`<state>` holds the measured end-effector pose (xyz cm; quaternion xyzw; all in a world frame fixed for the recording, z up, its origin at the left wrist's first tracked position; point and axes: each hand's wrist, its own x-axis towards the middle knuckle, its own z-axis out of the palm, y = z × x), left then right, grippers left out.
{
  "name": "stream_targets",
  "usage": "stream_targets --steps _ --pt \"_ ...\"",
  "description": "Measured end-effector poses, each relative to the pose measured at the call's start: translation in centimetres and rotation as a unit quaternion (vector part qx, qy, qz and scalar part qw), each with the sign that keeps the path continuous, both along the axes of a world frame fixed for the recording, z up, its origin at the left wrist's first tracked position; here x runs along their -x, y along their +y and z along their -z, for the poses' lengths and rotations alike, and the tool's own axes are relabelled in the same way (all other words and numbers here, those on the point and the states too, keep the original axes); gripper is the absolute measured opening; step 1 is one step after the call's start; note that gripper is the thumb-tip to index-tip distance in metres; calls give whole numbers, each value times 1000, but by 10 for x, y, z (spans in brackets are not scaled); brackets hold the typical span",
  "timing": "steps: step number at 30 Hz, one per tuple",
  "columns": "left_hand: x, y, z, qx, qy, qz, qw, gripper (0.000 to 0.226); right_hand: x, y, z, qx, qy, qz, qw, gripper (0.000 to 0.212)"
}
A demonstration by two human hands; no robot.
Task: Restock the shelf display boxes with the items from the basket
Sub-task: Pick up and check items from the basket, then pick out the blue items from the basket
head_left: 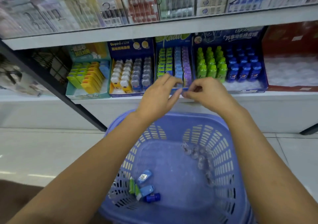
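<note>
Small blue and green items (145, 176) lie in the basket (172, 118), well below my grip. My left hand (159, 95) and right hand (205, 94) curl at the box (173, 39) front; I can't tell what they hold.

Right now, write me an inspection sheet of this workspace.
Surface: white shelf carries a row of display boxes, mostly full.
Job's things: basket holds a few blue items, green items and clear packets.
Clutter: nothing seen.
Hands: left hand and right hand meet at the front edge of the middle box; right fingers are curled; whether either pinches anything cannot be told.
Cables: nothing seen.
Surroundings: upper shelf with hanging packs above, pale floor below.
</note>
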<state>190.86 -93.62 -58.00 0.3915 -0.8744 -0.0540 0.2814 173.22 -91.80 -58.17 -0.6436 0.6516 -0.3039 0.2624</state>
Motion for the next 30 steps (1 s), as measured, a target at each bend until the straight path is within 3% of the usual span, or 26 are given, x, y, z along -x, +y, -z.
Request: stream_targets --steps 3,5,9,12,16,19,21,24,25,28,30 --pt "-31 25 40 -90 13 -99 991 24 -27 3 21 -143 83 -137 977 18" --pt "-49 37 71 -225 -105 -141 958 29 -57 13 51 -215 145 -211 942 18" --pt "-81 71 126 -492 -320 -100 804 23 -119 53 133 -338 207 -334 855 38" --pt "-105 89 171 -543 -422 -111 718 35 -146 86 179 -365 201 -389 822 37" --pt "-111 87 202 -565 -407 -139 704 39 -162 109 214 -357 151 -377 841 31" --pt "-110 81 220 -568 -350 -172 725 38 -171 115 233 -346 102 -335 870 23" --pt "-110 79 224 -577 -315 -206 725 35 -173 119 236 -352 82 -318 876 5" --pt "-112 77 228 -556 -301 -210 745 32 -175 122 250 -270 91 -303 909 12" --pt "-112 77 229 -561 -302 -209 742 31 -175 122 253 -290 85 -283 910 10" --pt "-109 78 230 -598 -253 -214 730 16 -171 111 254 -346 94 -282 890 31" --pt "-111 79 230 -594 -260 -195 736 33 -165 103 255 -377 117 -304 867 36"
